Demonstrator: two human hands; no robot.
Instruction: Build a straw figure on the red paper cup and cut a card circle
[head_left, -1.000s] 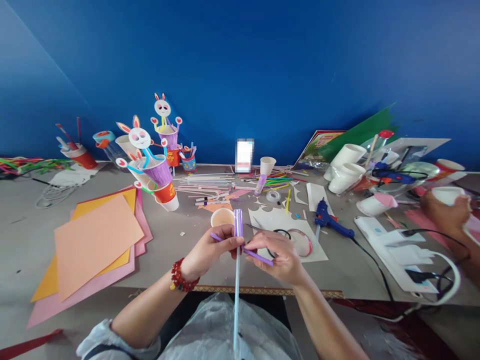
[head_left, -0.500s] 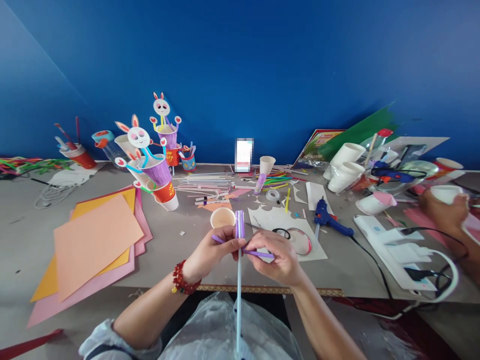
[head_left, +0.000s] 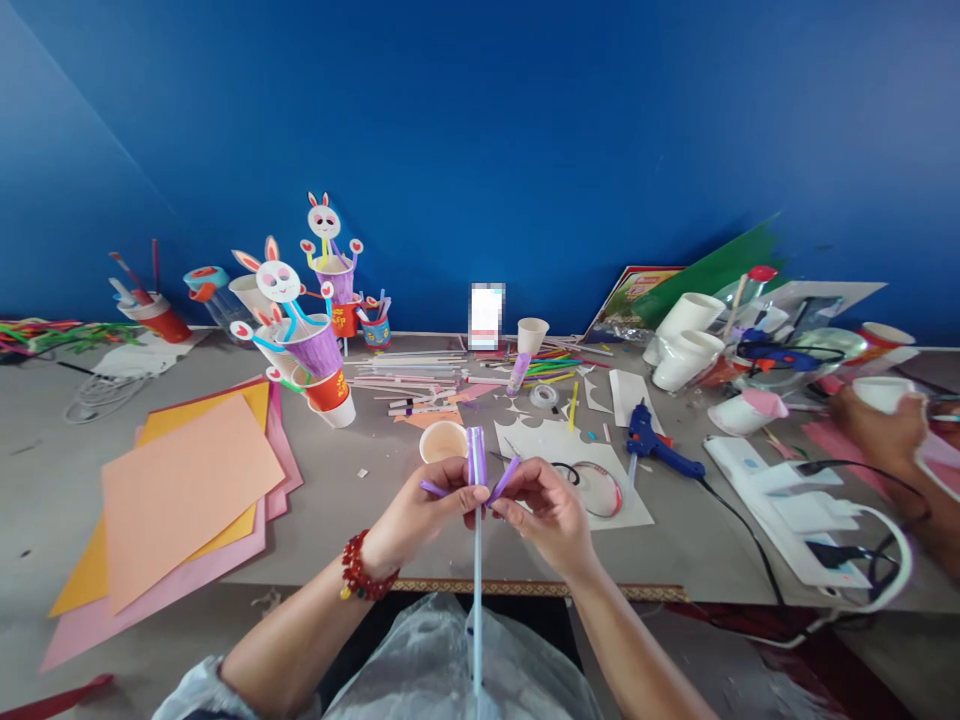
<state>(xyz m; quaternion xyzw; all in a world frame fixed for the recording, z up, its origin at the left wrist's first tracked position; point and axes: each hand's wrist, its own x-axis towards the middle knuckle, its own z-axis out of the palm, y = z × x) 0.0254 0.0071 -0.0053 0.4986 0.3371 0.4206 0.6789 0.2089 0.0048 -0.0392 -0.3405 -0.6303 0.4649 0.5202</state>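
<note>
Purple straws (head_left: 477, 455), grey table (head_left: 330, 490), blue wall (head_left: 585, 150)

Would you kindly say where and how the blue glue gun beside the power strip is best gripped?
Probably grip the blue glue gun by its handle, from above and the right: the handle juts rightward, while the nozzle points toward the wall.

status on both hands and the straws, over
Left hand holds upright purple straws, long pale straw. Right hand pinches angled purple straw. Paper cup close beyond left hand.
</note>
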